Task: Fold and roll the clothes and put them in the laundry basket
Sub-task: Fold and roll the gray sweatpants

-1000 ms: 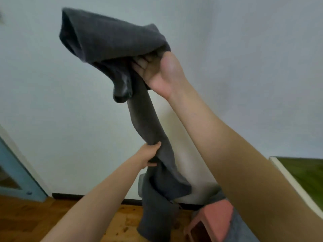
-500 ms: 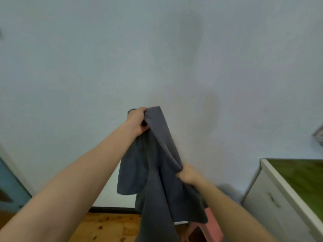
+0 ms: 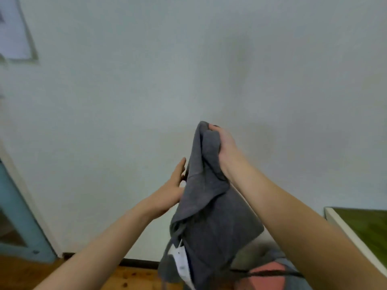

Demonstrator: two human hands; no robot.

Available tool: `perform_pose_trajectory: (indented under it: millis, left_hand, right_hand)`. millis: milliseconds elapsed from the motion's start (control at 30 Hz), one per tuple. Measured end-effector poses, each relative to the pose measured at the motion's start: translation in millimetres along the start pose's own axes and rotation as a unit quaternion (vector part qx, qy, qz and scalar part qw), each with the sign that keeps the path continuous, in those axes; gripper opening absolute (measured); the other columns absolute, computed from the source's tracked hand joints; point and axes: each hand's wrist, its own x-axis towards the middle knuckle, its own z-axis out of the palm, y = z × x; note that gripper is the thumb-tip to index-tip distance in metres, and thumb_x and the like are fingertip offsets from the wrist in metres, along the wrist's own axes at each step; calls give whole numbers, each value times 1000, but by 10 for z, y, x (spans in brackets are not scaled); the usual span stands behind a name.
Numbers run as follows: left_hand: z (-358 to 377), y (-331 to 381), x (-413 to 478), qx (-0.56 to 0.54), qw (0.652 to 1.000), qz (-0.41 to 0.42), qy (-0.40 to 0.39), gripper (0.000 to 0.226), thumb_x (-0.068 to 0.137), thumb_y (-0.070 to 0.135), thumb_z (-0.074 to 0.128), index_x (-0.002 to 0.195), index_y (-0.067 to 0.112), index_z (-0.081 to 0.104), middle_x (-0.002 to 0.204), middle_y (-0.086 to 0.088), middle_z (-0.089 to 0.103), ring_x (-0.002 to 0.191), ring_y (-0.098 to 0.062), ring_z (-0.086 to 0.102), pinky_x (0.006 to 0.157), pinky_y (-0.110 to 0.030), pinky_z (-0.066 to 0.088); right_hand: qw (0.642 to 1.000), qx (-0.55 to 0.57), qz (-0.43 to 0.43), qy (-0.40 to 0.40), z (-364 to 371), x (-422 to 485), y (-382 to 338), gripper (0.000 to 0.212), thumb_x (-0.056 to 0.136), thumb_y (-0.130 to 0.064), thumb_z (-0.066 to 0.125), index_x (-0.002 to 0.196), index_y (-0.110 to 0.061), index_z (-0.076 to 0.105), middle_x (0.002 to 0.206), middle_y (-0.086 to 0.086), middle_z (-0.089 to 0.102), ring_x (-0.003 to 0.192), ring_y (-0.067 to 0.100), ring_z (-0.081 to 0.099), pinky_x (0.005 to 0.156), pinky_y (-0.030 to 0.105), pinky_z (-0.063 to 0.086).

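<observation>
A dark grey garment [image 3: 209, 216] hangs in the air in front of a pale wall, with white labels showing near its lower left. My right hand [image 3: 225, 147] grips its top edge, fingers curled round the cloth. My left hand [image 3: 173, 187] is lower and to the left, its fingers straight, touching the garment's left side. A pink basket [image 3: 266, 277] shows at the bottom right, partly hidden behind the garment and my right forearm.
A white cabinet with a green top [image 3: 364, 229] stands at the right edge. A blue door frame [image 3: 18, 216] is at the left. Wooden floor [image 3: 134, 279] lies below, and more grey cloth [image 3: 257, 254] sits behind the basket.
My right hand has risen from the garment's middle to grip its top. My left hand has let go of the top, dropped lower and opened against the cloth.
</observation>
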Motion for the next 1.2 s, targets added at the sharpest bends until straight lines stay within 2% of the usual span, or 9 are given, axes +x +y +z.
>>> perform_pose_trajectory:
  millis: [133,333,433,500,600,700,833,1000,1200]
  left_hand:
    - [4,-286,-135,-112,991,-23,69,68,75,60,71,136,46,43,143,6,50,111,0,60,88,-20,53]
    - [317,393,-209,-150,978,52,136,39,75,-2,56,113,5,57,105,-16,67,93,-28,66,77,-36,56]
    - [140,558,-60,-185,961,-55,200,21,85,-5,45,97,0,62,81,-18,65,71,-28,62,62,-31,52]
    - [-45,635,45,-213,950,-85,211,13,90,4,51,96,-1,61,80,-18,65,70,-28,62,63,-33,53]
    - [-124,789,201,-212,958,-99,163,35,88,22,67,110,-4,64,98,-23,70,87,-34,68,83,-45,56]
    - [-2,920,345,-168,975,-64,130,44,90,33,65,114,-4,63,104,-20,70,89,-30,67,84,-40,56]
    - [-26,1074,304,123,991,0,45,49,85,58,57,99,13,67,100,-6,71,86,-16,68,71,-25,52]
    - [-127,795,138,427,904,13,-9,71,67,48,74,124,18,42,118,-3,60,102,-24,59,90,-38,48]
    - [-357,700,-23,330,941,-61,50,16,83,14,56,99,11,59,101,-11,65,92,-27,62,79,-34,49]
  right_hand:
    - [994,106,-28,8,180,-23,-121,23,98,-16,46,81,-8,60,67,8,64,69,21,58,61,29,47]
    - [990,-127,-25,-54,153,-141,129,28,97,-7,42,70,-6,50,60,7,53,56,17,52,53,25,44]
    - [870,-475,-118,-65,-254,-186,126,25,95,-28,52,75,-13,55,75,7,58,72,20,55,68,34,44]
    - [839,-530,-89,-91,-579,-242,90,19,89,-30,56,100,-14,59,100,7,61,88,21,59,76,39,49]
    - [796,-571,-154,-129,-818,-286,112,87,74,-25,72,147,-25,24,140,0,33,125,24,44,100,40,45]
    - [752,-571,-273,-182,-671,-284,294,80,63,-30,78,133,-28,40,127,1,48,122,21,47,99,42,47]
    - [762,-574,-295,-51,-576,-257,-41,9,82,-15,62,87,-8,62,87,11,65,79,18,56,68,32,44]
    - [727,-600,-329,58,-328,-223,-682,31,88,-7,44,58,-15,44,75,12,56,73,24,52,59,30,32]
    - [754,-540,-362,97,-150,-202,-903,27,89,-6,37,64,-15,41,67,1,47,71,23,47,55,30,32]
